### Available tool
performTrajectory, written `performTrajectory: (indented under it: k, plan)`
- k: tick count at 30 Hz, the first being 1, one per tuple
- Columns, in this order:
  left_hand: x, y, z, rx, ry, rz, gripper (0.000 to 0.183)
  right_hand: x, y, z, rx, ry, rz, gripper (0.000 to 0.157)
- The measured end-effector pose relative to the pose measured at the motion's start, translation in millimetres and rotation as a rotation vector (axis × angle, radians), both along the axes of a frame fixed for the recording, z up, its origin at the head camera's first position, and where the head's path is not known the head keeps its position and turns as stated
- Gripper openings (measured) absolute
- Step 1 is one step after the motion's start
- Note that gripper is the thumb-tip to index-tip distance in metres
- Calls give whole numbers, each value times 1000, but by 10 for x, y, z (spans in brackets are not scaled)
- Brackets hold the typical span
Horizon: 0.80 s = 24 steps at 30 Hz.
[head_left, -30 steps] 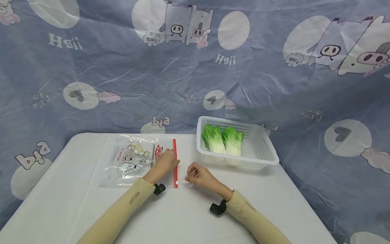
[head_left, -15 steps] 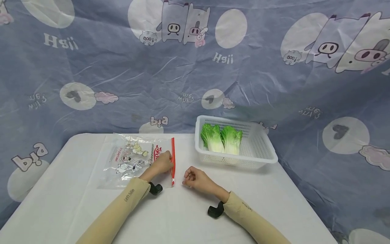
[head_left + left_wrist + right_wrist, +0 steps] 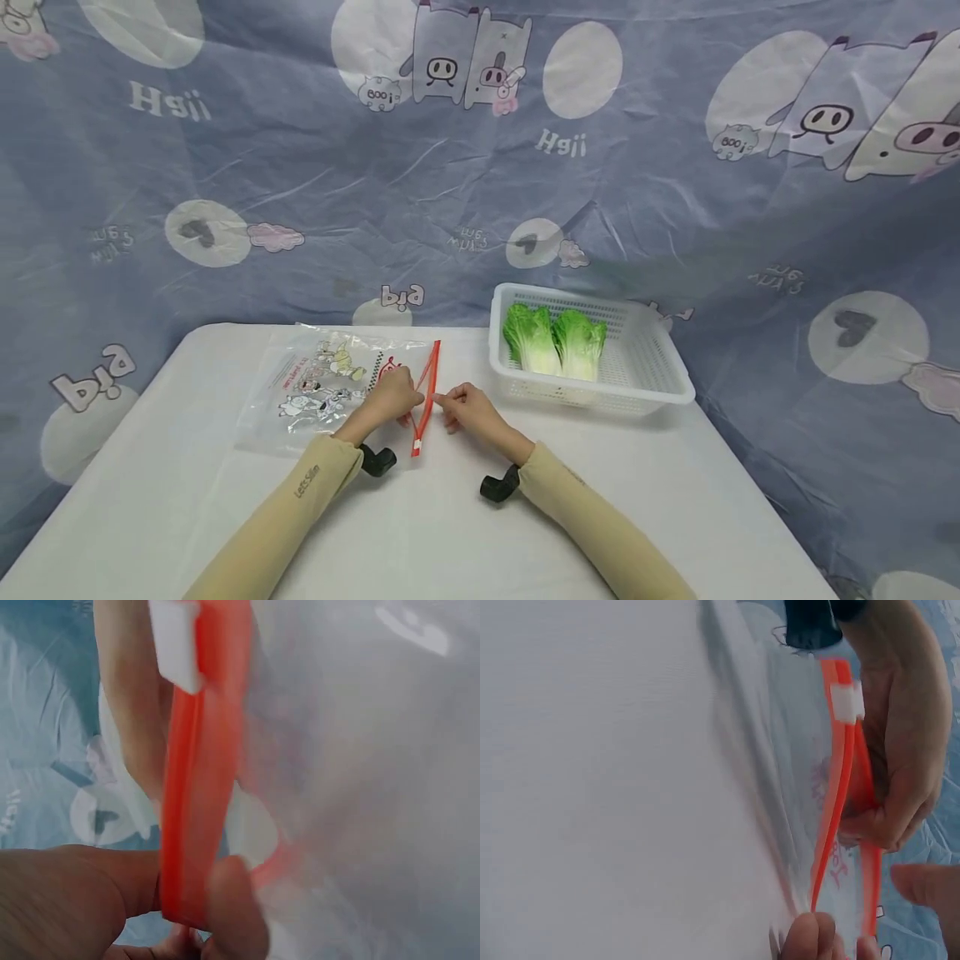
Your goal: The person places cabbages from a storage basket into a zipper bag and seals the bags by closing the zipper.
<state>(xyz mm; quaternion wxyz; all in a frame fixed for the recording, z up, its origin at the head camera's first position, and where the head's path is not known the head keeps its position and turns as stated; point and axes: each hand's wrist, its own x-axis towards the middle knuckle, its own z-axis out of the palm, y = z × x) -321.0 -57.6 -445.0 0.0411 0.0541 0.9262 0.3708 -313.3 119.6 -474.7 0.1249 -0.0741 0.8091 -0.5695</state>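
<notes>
A clear plastic slider bag (image 3: 300, 392) with cartoon prints lies on the table, its red strip (image 3: 429, 392) spread apart at the mouth. My left hand (image 3: 386, 396) pinches one side of this strip; in the left wrist view the thumb (image 3: 75, 889) and a finger (image 3: 238, 904) stand either side of it. The white slider (image 3: 847, 703) sits near one end. My right hand (image 3: 480, 417) reaches the mouth from the right, fingertips (image 3: 810, 934) at the near strip. Its thumb (image 3: 922, 889) stands apart from the strip in the right wrist view.
A white perforated basket (image 3: 652, 367) stands at the back right of the white-covered table (image 3: 465, 517). Two green-and-white leafy vegetables (image 3: 536, 337) lie in its left part. A patterned blue-grey cloth (image 3: 360, 183) hangs behind the table.
My right hand has moved left and up to the bag's edge. The red strip, straight one second ago, now parts into two sides. My left hand has shifted slightly left.
</notes>
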Motion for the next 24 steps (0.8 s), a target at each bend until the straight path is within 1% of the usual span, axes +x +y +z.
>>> performTrajectory:
  k: [3,4,6,8,11,13,15,17,19,22,24]
  plan:
    - [23,-32,74,9,38,12,13,-133,-135,2,-59,-68,-73,34]
    - [28,-46,95,14,55,15,13,-166,-172,4,-77,-80,-79,34]
    - [45,-76,161,36,88,32,12,-170,-246,80,-98,-102,-78,34]
    - [65,-118,240,66,110,51,12,-220,-306,64,-124,-105,-72,30]
    - [102,-170,370,126,113,81,12,-272,-372,61,-154,-92,-98,22]
    - [119,-201,439,155,115,99,16,-356,-400,-10,-166,-51,-126,18]
    - [136,-231,495,171,138,118,17,-376,-431,16,-164,-17,-144,16]
    - [147,-260,535,160,189,147,10,-393,-459,35,-146,16,-146,17]
    - [162,-290,572,136,261,182,3,-401,-489,44,-131,27,-147,18]
    - [189,-335,638,84,374,240,12,-410,-521,37,-110,47,-137,19]
    - [207,-368,691,52,443,271,14,-417,-535,23,-107,57,-132,19]
